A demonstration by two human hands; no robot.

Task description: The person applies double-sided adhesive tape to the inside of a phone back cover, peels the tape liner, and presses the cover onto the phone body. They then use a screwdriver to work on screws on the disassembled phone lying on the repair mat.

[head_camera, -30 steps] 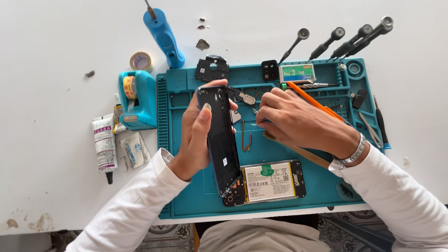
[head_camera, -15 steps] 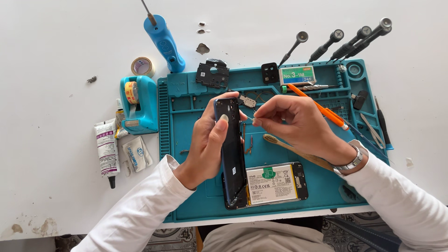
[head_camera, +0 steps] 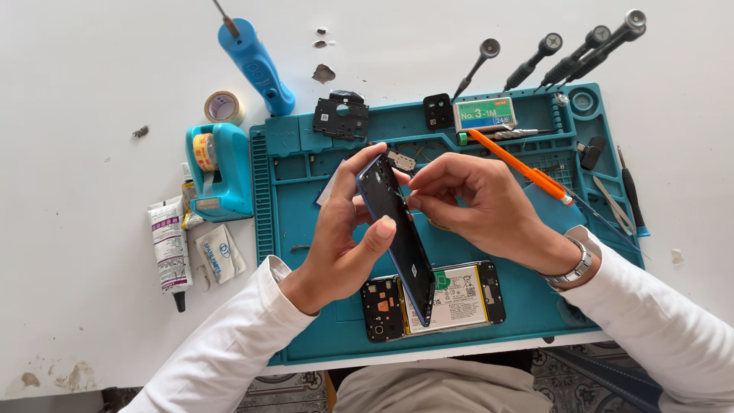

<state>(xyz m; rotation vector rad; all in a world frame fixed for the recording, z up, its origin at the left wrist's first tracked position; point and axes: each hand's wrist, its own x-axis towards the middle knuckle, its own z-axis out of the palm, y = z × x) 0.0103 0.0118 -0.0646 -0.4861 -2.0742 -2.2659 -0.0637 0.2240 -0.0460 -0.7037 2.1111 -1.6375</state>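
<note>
The dark blue slim phone frame [head_camera: 397, 229] stands tilted on its long edge above the middle of the teal silicone repair mat [head_camera: 306, 336], its lower end down over the opened phone body with the white battery [head_camera: 451, 297] that lies near the mat's front edge. Your left hand [head_camera: 344, 245] has it clamped: the fingers are closed around the frame, thumb pressed on the near face and the others wrapped behind. Your right hand [head_camera: 482, 203] sits just beside the frame's upper end, its fingers pinched together against the edge (whether they hold some small part there, you cannot tell from this view). A metal watch band [head_camera: 573, 268] circles that wrist.

Behind your right hand an orange-handled tool [head_camera: 520, 166] lies slanted across the mat. At the mat's back edge rest a black plastic cover plate [head_camera: 340, 117], a small black square piece [head_camera: 437, 111] and a small green-and-white box [head_camera: 484, 114]. Four black screwdrivers [head_camera: 566, 50] fan out on the white counter [head_camera: 92, 76] past the mat's back right corner. Left of the mat stand a teal tape dispenser [head_camera: 218, 172] and a roll of tape [head_camera: 224, 107], with a white glue tube [head_camera: 170, 248] toward the counter's front left. A blue handheld tool [head_camera: 258, 69] lies beyond the back left corner.
</note>
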